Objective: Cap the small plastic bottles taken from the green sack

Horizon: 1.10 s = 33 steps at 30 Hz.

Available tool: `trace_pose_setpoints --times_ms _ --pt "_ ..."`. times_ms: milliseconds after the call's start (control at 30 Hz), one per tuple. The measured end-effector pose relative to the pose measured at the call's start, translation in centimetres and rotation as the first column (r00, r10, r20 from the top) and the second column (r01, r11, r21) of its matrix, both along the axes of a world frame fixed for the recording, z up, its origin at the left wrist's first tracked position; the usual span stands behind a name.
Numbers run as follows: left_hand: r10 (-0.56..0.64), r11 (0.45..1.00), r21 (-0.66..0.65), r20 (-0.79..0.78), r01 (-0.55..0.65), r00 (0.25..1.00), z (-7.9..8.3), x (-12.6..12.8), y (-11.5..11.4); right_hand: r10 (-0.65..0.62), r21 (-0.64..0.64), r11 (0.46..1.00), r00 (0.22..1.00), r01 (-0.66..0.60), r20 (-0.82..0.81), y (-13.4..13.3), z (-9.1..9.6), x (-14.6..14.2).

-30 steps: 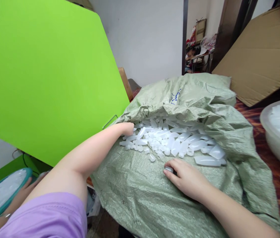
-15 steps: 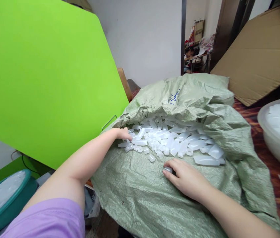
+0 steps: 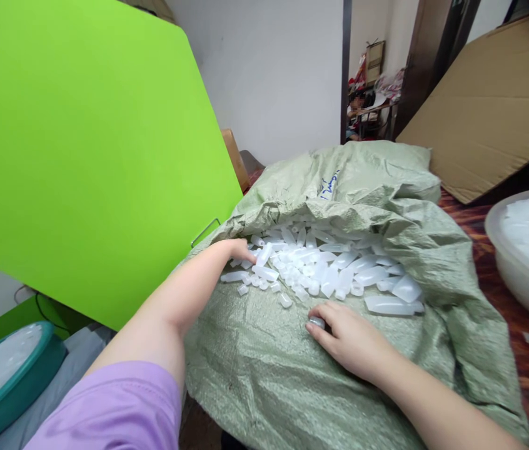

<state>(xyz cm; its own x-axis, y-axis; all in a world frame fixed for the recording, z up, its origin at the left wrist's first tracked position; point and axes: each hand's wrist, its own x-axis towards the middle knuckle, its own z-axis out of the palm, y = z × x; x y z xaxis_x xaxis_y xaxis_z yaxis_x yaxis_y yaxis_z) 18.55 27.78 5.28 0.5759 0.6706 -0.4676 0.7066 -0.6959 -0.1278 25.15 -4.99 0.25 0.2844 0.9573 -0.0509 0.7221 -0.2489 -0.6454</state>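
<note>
A big green woven sack (image 3: pixel 292 369) lies open on the wooden table, and a pile of small white plastic bottles (image 3: pixel 325 262) spills from its mouth. My left hand (image 3: pixel 239 251) reaches into the left edge of that pile with its fingers curled among the bottles; what it grips is hidden. My right hand (image 3: pixel 349 337) rests on the sack just in front of the pile. Its fingers are closed round a small grey cap-like piece (image 3: pixel 317 322).
A bright green board (image 3: pixel 81 144) leans at the left. A clear tub (image 3: pixel 527 256) holding white pieces stands at the right edge. A teal basin (image 3: pixel 15 381) sits low at the left. Cardboard (image 3: pixel 494 106) leans at the back right.
My left hand has drawn back a little along the pile's left edge. The view has shifted slightly. My right hand has stayed in place.
</note>
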Motion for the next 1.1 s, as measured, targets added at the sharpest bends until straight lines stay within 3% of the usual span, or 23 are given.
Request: trace_pose_setpoints --times_ms 200,633,1100 --pt "0.009 1.000 -0.004 0.170 -0.008 0.985 -1.0 -1.6 -0.2 -0.002 -0.013 1.000 1.000 0.002 0.001 -0.1 0.1 0.0" --pt "0.126 0.986 0.049 0.422 -0.161 0.898 -1.9 -4.8 -2.3 -0.015 -0.021 1.000 1.000 0.015 -0.002 -0.1 0.2 -0.1" --pt "0.148 0.967 0.153 0.318 -0.205 0.937 -1.5 -6.0 -2.8 -0.009 0.011 1.000 1.000 0.009 0.000 -0.1 -0.2 0.0"
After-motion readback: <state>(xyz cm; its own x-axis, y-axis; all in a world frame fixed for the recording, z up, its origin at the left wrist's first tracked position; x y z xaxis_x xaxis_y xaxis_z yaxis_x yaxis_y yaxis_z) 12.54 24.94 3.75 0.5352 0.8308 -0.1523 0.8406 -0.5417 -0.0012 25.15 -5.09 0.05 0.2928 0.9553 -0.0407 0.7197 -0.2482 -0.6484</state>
